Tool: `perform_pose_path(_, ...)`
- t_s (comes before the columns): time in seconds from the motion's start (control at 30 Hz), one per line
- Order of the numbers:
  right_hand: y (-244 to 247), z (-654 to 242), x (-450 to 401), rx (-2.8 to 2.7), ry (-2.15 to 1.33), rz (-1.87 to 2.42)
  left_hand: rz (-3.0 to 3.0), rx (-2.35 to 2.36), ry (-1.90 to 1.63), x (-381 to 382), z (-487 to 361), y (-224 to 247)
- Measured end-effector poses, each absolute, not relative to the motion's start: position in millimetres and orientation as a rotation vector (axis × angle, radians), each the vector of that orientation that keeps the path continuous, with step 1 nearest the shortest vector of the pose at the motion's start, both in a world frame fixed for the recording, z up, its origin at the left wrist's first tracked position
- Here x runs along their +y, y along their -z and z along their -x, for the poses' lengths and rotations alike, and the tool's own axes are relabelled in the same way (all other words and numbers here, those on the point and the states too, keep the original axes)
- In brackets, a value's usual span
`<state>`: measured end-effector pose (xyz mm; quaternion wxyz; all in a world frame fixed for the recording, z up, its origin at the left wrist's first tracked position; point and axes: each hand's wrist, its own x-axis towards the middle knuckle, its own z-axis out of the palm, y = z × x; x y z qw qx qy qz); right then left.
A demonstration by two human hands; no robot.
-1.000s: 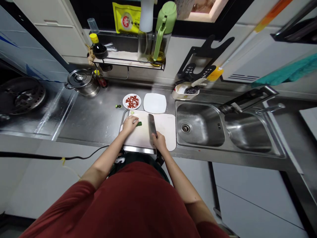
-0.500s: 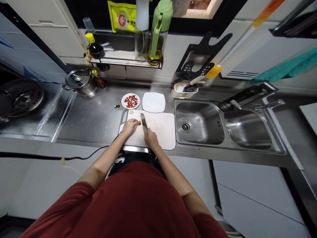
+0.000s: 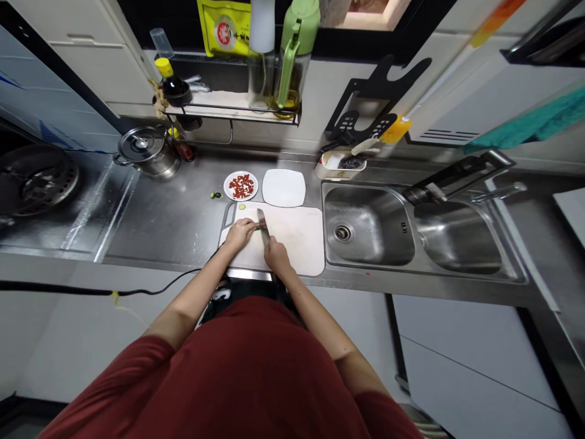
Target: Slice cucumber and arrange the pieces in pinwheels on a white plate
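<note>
My right hand [image 3: 276, 255] is closed around the handle of a kitchen knife [image 3: 263, 224], its blade pointing away from me over the white cutting board [image 3: 299, 244]. Left of the blade, the fingers of my left hand [image 3: 239, 235] pinch a small dark-green piece of cucumber [image 3: 258, 228] against the board. The blade is right at that piece; whether it has cut in is too small to tell. A pale cucumber slice [image 3: 242, 207] lies by the board's far left corner. Dark-green cucumber ends [image 3: 216, 196] rest on the steel counter beyond it.
Behind the board stand a round plate [image 3: 226, 191] of diced red pieces and a white square plate [image 3: 283, 188]. A double sink [image 3: 370, 225] adjoins on the right. A lidded pot [image 3: 148, 155] stands back left, beneath a bottle shelf [image 3: 233, 111]. A black cable [image 3: 150, 292] runs from the left.
The knife and my right hand have shifted slightly left, bringing the blade up to the cucumber piece. My left hand has hardly moved.
</note>
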<state>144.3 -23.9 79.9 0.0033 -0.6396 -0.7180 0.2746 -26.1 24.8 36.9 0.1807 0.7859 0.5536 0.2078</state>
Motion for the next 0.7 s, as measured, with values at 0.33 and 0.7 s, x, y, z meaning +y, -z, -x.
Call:
perform_pose_path(0.33,-84.9,-139.7,-23.6,-2.257,-0.904,2.029,-2.239,1.551,-0.585,25.8,26.3,-37.4)
perform_pose_path(0.7,-95.3,-139.5,-34.6,-2.247,-1.085,2.07,-2.304,1.551,-0.59,26.3,26.5,-35.5)
